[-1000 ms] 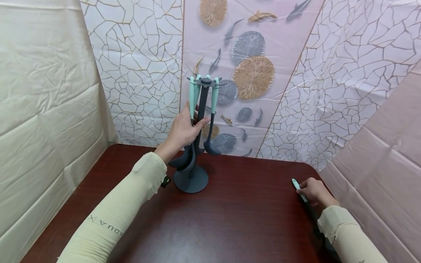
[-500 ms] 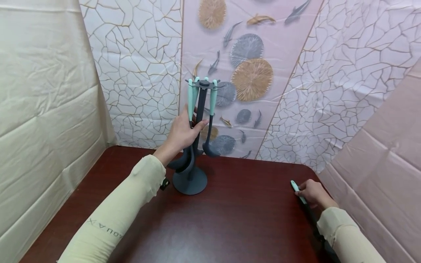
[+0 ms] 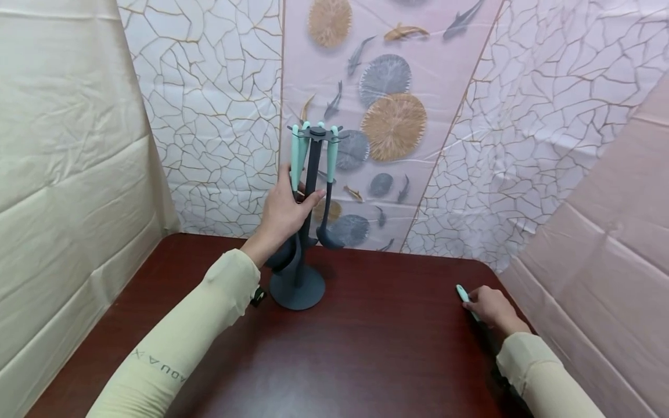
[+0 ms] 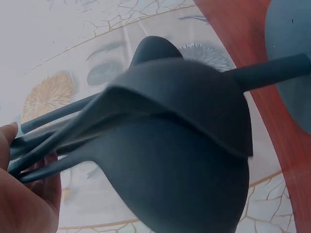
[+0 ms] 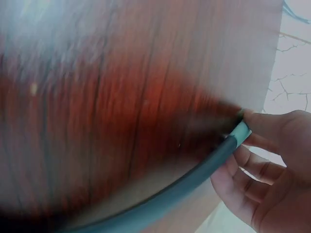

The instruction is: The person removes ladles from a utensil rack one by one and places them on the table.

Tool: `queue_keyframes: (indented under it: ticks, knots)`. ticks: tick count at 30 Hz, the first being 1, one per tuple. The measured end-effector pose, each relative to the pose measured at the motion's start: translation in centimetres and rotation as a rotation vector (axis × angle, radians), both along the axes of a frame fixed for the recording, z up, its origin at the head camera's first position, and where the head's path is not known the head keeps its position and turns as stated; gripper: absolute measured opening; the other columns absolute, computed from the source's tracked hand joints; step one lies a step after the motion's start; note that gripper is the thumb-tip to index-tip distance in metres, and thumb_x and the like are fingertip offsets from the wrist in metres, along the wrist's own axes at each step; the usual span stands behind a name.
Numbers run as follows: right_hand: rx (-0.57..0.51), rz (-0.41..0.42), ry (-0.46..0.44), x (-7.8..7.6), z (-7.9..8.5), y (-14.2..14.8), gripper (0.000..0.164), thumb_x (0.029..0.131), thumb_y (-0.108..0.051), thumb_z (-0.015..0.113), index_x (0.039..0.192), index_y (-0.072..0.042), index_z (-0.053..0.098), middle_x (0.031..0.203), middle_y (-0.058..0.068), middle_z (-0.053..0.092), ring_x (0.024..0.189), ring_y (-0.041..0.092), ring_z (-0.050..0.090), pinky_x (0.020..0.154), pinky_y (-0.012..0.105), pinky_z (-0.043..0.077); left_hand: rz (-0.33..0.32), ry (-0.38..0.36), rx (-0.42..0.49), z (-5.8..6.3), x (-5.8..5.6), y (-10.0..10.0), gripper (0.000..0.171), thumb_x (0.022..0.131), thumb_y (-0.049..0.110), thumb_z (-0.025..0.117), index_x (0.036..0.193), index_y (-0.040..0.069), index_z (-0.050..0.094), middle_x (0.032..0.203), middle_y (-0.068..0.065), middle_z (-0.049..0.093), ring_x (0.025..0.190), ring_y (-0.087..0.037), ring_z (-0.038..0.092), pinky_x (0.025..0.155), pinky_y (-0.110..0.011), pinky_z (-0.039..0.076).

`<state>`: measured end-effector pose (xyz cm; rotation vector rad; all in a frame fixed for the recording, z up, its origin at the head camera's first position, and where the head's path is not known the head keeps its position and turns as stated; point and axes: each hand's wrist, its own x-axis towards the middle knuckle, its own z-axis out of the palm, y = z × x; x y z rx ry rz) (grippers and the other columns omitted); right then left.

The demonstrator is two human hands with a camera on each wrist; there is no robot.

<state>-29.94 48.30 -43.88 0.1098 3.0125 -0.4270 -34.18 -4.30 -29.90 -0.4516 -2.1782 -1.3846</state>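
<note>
A dark grey rotating utensil rack [image 3: 313, 165] stands at the back of the table on a round base [image 3: 297, 290]. Several dark utensils with mint handles hang from its top, among them a ladle [image 3: 328, 235]. My left hand [image 3: 281, 209] grips the rack's post and the utensil stems beside it, thumb across the front. Broad dark utensil heads [image 4: 180, 165] fill the left wrist view. At the right, my right hand [image 3: 492, 306] pinches the mint handle [image 3: 462, 293] of another utensil. Its dark stem [image 5: 184, 182] runs toward me; the forearm hides its head.
The reddish-brown table [image 3: 366, 348] has a glossy top. A patterned cloth [image 3: 225, 116] hangs behind it. Plain cloth walls stand close on both sides, the right one [image 3: 590, 278] near my right hand.
The whole scene has shifted slightly left in the head view. Both hands keep their hold: left on the rack, right on the mint-handled utensil.
</note>
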Motion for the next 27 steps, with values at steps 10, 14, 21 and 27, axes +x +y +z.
queue_keyframes:
  ticks: [10,14,21,27]
  knots:
    - [-0.02,0.012,-0.004,-0.9,0.8,-0.3,0.053,0.095,-0.019,0.076,0.131,0.015,0.057,0.104,0.028,0.064,0.072,0.028,0.062,0.056,0.041,0.056,0.026,0.061,-0.021,-0.4,0.0,-0.5,0.08,0.1,0.039,0.074,0.16,0.013,0.028,0.104,-0.003,0.067,0.085,-0.021,0.07,0.071,-0.041,0.057]
    - [0.044,0.054,0.047,-1.2,0.9,-0.6,0.068,0.094,-0.026,0.078,0.14,0.016,0.051,0.124,0.039,0.061,0.098,0.046,0.064,0.078,0.055,0.056,0.027,0.045,-0.05,-0.6,-0.1,-0.9,0.083,0.099,0.047,0.073,0.161,0.015,0.027,0.102,0.0,0.066,0.082,-0.017,0.067,0.072,-0.04,0.055]
    - [0.074,0.075,0.141,-1.5,1.1,-1.7,0.068,0.099,-0.032,0.072,0.143,0.015,0.05,0.131,0.042,0.053,0.117,0.056,0.055,0.089,0.069,0.049,-0.028,0.001,-0.079,-1.3,0.1,-1.9,0.087,0.098,0.053,0.072,0.165,0.023,0.024,0.108,-0.001,0.065,0.09,-0.02,0.065,0.083,-0.045,0.054]
    - [0.085,0.051,0.162,-1.7,1.3,-2.9,0.075,0.102,-0.049,0.066,0.149,0.006,0.048,0.137,0.04,0.047,0.118,0.06,0.053,0.086,0.076,0.045,0.009,-0.034,-0.099,-1.5,0.5,-2.1,0.089,0.096,0.06,0.07,0.165,0.028,0.024,0.115,-0.001,0.062,0.094,-0.02,0.065,0.082,-0.046,0.055]
